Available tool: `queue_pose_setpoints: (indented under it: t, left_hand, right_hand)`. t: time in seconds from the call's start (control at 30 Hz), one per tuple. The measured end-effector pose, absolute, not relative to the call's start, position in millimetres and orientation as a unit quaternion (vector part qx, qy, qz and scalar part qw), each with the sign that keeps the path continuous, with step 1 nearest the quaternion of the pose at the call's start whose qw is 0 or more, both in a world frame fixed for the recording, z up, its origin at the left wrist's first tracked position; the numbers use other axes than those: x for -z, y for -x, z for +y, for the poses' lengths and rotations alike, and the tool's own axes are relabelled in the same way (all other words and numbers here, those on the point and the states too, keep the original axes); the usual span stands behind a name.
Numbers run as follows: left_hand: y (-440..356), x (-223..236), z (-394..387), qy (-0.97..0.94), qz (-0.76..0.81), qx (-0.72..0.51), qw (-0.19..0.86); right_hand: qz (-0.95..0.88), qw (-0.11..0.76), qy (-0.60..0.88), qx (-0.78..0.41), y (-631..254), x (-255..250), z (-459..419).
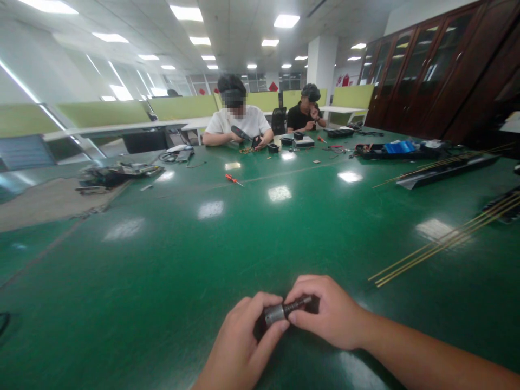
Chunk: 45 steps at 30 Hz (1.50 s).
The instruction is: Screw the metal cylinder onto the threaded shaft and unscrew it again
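Low in the head view, both hands hold one small metal part (276,314), which has a thick grey cylinder at its left end and a thinner dark, ridged shaft at its right. My left hand (246,336) pinches the cylinder between thumb and fingers. Around the shaft, the thumb and forefinger of my right hand (331,311) are closed. The part lies tilted, its right end higher, just above the green tabletop (182,265). The exact kind of part cannot be made out.
Thin brass-coloured rods (439,244) lie at the right, near a long dark metal channel (447,170). A red screwdriver (232,179) rests farther off. Electronic parts (117,174) are piled at the left. Two people sit across the table, one in a white shirt (254,122), one in black (296,116).
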<state>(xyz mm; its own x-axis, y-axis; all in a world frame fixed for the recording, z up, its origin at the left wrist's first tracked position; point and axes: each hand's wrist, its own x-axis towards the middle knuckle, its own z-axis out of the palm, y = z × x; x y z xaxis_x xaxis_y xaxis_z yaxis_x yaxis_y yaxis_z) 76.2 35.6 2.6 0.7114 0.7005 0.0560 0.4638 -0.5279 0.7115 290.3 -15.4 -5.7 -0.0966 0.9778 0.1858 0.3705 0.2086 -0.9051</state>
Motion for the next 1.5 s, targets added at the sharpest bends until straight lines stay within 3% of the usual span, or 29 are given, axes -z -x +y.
queue_pose_setpoints:
  t: [1.5]
  left_hand:
    - [-75.9, -2.1, 37.4, -0.865, 0.331, -0.172, 0.334]
  right_hand:
    - [-0.652, 0.419, 0.522, -0.356, -293.1, 6.7, -14.4]
